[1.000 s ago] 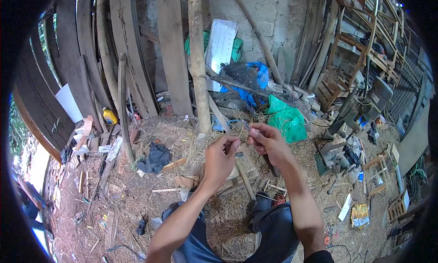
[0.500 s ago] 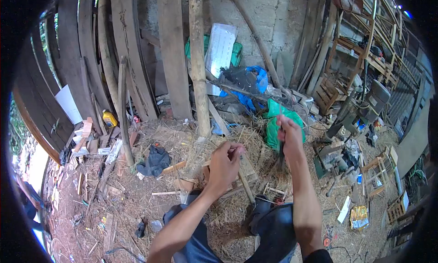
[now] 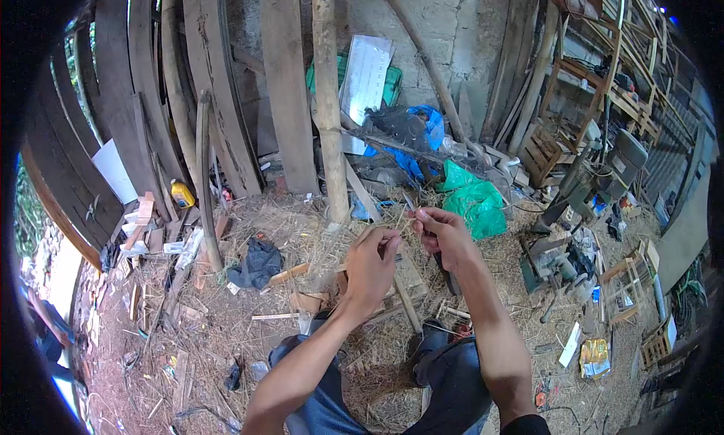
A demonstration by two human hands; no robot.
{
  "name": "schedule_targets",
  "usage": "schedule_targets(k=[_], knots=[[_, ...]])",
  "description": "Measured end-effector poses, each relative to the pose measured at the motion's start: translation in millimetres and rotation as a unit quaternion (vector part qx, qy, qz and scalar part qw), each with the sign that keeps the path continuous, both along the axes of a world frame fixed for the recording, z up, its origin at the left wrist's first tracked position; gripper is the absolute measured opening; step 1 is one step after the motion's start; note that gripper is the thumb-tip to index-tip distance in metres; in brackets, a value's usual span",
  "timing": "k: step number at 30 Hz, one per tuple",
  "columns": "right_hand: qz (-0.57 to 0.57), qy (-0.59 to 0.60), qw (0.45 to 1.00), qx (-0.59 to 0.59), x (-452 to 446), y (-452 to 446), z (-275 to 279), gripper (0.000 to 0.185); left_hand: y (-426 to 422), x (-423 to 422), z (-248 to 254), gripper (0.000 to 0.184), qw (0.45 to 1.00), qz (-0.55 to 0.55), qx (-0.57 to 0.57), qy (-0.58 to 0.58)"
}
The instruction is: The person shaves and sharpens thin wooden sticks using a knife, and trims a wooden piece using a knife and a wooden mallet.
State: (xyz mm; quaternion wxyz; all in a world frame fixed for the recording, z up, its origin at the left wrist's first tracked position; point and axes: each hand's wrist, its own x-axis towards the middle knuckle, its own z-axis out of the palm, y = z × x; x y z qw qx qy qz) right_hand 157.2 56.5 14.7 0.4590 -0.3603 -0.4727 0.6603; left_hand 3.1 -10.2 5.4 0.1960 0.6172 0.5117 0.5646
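Observation:
My right hand (image 3: 446, 239) is closed around a knife (image 3: 409, 202). Its pale, narrow blade points up and left above the fingers, while a dark lower end shows below the hand. Close beside it, my left hand (image 3: 369, 265) has thumb and fingertips pinched together. Whatever thin piece it may hold is too small to make out. Below the hands, between my legs, a thin wooden stick (image 3: 408, 307) slants over a wooden board (image 3: 412, 278) on the straw-covered ground.
A wooden post (image 3: 326, 118) stands ahead, with a green plastic bag (image 3: 475, 201) to its right. A black bag (image 3: 259, 264) and a yellow bottle (image 3: 182, 194) lie left. Metal machinery (image 3: 554, 258) stands at right. A person's arm (image 3: 49, 322) shows at the far left.
My right hand has come down and left toward my left hand, and the knife has tilted leftward. My left hand has barely shifted.

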Motion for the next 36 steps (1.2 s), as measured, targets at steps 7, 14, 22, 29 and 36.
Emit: schedule_targets(k=[7,14,22,29,36], knots=[[-0.121,-0.007,0.993,-0.001,-3.1,19.7,-17.6,0.016,15.4,13.0,-11.0,0.011,1.0,0.009,0.021,0.011],[-0.146,0.019,0.989,0.006,54.4,34.8,-31.3,0.02,7.4,4.3,-12.8,0.01,0.998,0.028,0.024,0.049],[0.009,-0.012,0.999,0.032,11.3,1.6,-5.0,0.029,16.4,-0.6,-13.8,0.011,0.998,0.033,0.034,0.036],[-0.012,0.017,1.0,-0.007,4.1,6.4,-9.4,0.027,14.2,1.7,-13.2,0.009,0.997,0.039,0.042,0.057],[-0.212,0.056,0.975,0.036,46.8,33.4,-19.2,0.019,8.0,-1.1,-17.6,0.007,0.997,0.023,0.04,0.059]])
